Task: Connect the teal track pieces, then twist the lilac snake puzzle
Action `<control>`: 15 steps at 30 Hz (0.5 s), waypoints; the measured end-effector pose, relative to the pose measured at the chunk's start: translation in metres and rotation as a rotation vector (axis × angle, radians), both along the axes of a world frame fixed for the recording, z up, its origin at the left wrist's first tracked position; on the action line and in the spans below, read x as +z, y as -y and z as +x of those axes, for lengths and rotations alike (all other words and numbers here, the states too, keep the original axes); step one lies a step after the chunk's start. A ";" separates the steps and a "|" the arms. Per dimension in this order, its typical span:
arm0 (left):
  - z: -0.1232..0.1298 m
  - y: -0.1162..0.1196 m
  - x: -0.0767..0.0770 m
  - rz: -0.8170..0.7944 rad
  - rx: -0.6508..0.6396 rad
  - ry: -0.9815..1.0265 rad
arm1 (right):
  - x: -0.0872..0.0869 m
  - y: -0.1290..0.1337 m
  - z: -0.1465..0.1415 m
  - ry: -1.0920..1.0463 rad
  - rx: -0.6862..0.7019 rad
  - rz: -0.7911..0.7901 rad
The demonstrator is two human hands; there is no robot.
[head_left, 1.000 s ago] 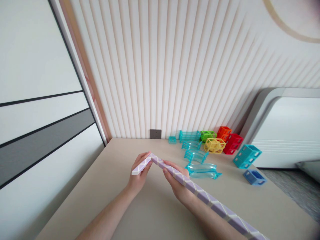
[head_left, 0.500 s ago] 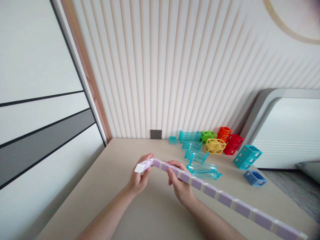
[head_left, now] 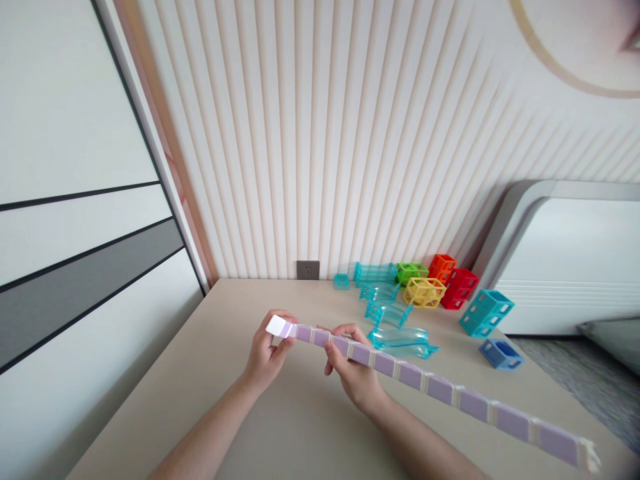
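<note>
A long lilac segmented strip (head_left: 410,375), with pale bands between its pieces and a white end, slants from the middle down to the lower right. My left hand (head_left: 269,350) is closed around its white-ended tip, thumb below and fingers above. Farther along, my right hand (head_left: 356,373) grips the strip between thumb and fingers. The strip is held above the table (head_left: 225,393), and its far end, with loose pale ends, reaches past my right forearm. What the strip is made of I cannot tell.
Clear teal curved track pieces (head_left: 403,341) lie beyond my right hand. Behind and right of them stand yellow (head_left: 424,292), green (head_left: 411,274), orange (head_left: 442,268), red (head_left: 459,289), teal (head_left: 486,313) and blue (head_left: 501,353) open-frame blocks. A ribbed wall with a socket (head_left: 308,270) borders the table's back.
The strip's left end, bent down before, is now nearly in line with the rest, its white face turned more toward me. Both hands shifted slightly left in view, as did the whole scene.
</note>
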State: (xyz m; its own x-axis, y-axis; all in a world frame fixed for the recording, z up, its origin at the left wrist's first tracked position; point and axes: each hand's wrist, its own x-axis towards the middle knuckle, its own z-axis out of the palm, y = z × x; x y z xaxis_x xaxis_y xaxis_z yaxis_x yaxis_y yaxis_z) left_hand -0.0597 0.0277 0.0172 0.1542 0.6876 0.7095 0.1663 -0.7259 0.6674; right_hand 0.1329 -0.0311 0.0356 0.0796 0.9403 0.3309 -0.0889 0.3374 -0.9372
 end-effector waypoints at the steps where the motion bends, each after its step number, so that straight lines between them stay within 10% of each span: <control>1: 0.000 0.000 0.000 -0.009 -0.007 0.008 | 0.000 -0.001 0.001 -0.017 0.013 -0.020; 15: 0.004 0.004 -0.005 -0.101 -0.029 0.065 | 0.002 -0.010 0.001 -0.093 -0.089 -0.132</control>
